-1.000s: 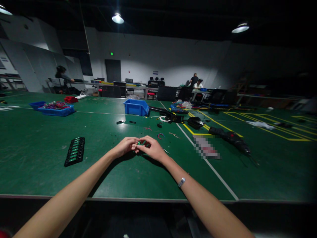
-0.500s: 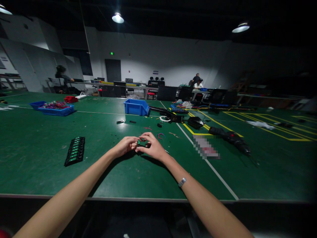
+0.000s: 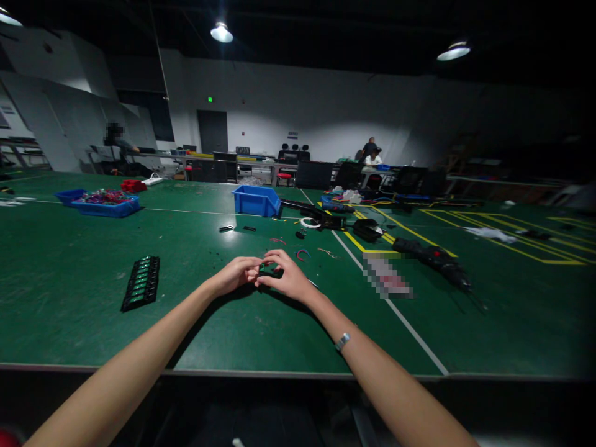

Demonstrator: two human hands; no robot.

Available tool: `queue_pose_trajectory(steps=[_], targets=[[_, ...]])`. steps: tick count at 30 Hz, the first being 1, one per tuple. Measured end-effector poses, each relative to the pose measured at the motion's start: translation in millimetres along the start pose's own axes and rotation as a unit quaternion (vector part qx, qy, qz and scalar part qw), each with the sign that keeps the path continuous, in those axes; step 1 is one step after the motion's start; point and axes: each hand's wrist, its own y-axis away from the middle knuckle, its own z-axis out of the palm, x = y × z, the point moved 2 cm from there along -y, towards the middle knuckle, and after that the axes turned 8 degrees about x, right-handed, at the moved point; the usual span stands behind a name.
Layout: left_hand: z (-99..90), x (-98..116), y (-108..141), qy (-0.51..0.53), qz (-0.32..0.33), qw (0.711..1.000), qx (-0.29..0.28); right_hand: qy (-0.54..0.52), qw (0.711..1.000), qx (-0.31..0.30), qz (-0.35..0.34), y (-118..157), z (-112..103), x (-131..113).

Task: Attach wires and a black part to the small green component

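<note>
My left hand (image 3: pixel 238 273) and my right hand (image 3: pixel 285 273) meet over the middle of the green table (image 3: pixel 233 338). Between their fingertips is a small green circuit board (image 3: pixel 262 267), mostly covered by the fingers. Both hands are closed on it, the right with thumb and fingers curved into a ring. To the left lies a black tray (image 3: pixel 141 283) with a row of green circuit boards in it. Just beyond my hands are short red and blue wires (image 3: pixel 302 254) and two small black strips (image 3: pixel 249 228).
A blue bin (image 3: pixel 256 200) stands beyond my hands. Further left is a blue tray (image 3: pixel 108 208) heaped with coloured wires. Black tool-like items (image 3: pixel 435 259) and a roll of white tape (image 3: pixel 310 222) lie to the right. People sit at far tables.
Both hands stay almost in place, with only a slight shift of the fingers around the circuit board. Nothing else on the table has visibly moved.
</note>
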Motion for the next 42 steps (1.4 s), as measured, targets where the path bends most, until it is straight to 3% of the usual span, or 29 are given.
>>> queue_pose_trajectory(steps=[7, 13, 18, 21, 25, 36, 42], targets=[[-0.8, -3.2, -2.7, -0.025, 0.009, 1.000, 0.014, -0.006, 1.000, -0.003, 0.002, 0.1, 0.8, 0.8], [-9.4, -0.3, -8.1, -0.091, 0.072, 0.990, 0.079, -0.010, 1.000, -0.004, -0.010, 1.0, 0.5, 0.1], [-17.2, 8.8, -6.2, -0.188, 0.185, 0.950, 0.168, 0.007, 0.999, -0.020, -0.025, 2.5, 2.9, 2.3], [-18.5, 11.6, -4.6, -0.234, 0.224, 0.927, 0.191, 0.029, 0.999, -0.035, -0.026, 3.5, 5.5, 6.5], [-18.5, 10.6, -4.7, -0.260, 0.233, 0.918, 0.188, 0.038, 0.997, -0.061, -0.040, 4.7, 7.4, 8.9], [-12.0, 10.6, -2.4, -0.250, 0.216, 0.931, 0.152, 0.047, 0.995, -0.082, -0.036, 5.8, 8.4, 10.4], [-13.6, 9.3, -3.9, -0.239, 0.224, 0.931, 0.159, 0.061, 0.993, -0.089, -0.038, 6.3, 9.8, 12.4]])
